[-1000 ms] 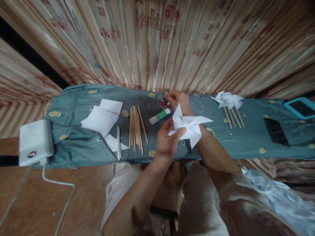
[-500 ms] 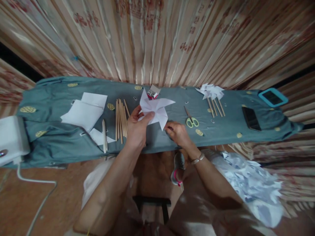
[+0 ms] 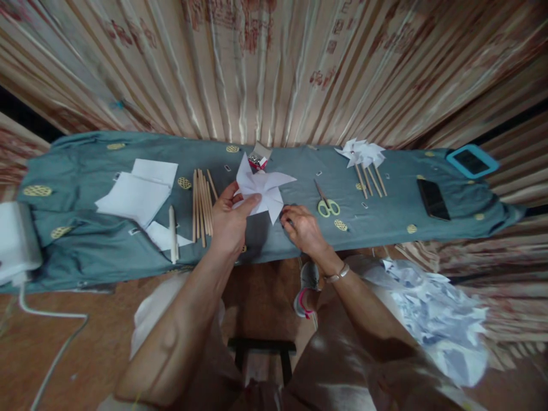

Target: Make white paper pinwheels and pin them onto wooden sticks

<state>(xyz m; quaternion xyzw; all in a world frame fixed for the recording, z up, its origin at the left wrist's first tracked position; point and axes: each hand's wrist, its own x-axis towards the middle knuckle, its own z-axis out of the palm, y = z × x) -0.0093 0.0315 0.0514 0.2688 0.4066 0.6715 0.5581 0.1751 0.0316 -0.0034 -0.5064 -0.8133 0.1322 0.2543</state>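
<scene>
A white paper pinwheel (image 3: 266,188) with folded blades is pinched at its middle by my left hand (image 3: 233,220), thumb on top. Just right of it, the fingers of my right hand (image 3: 302,228) are curled closed close to the tabletop; what they hold, if anything, is too small to name. Behind the pinwheel stands a small open box of shiny pins (image 3: 257,162), partly covered by a blade. Several wooden sticks (image 3: 201,208) lie in a bunch left of my left hand. Green-handled scissors (image 3: 327,205) rest to the right of my right hand.
White paper sheets (image 3: 135,197) and a pale pen-shaped tool (image 3: 173,234) lie at left, near a white appliance (image 3: 17,242). Finished pinwheels on sticks (image 3: 363,157), a phone (image 3: 433,198) and a blue-framed device (image 3: 473,161) are at right. A bag of folded paper (image 3: 440,314) stands below the table.
The whole view has shifted slightly, so everything appears a little further left. My left hand keeps its pinch on the pinwheel, and my right hand stays curled beside it.
</scene>
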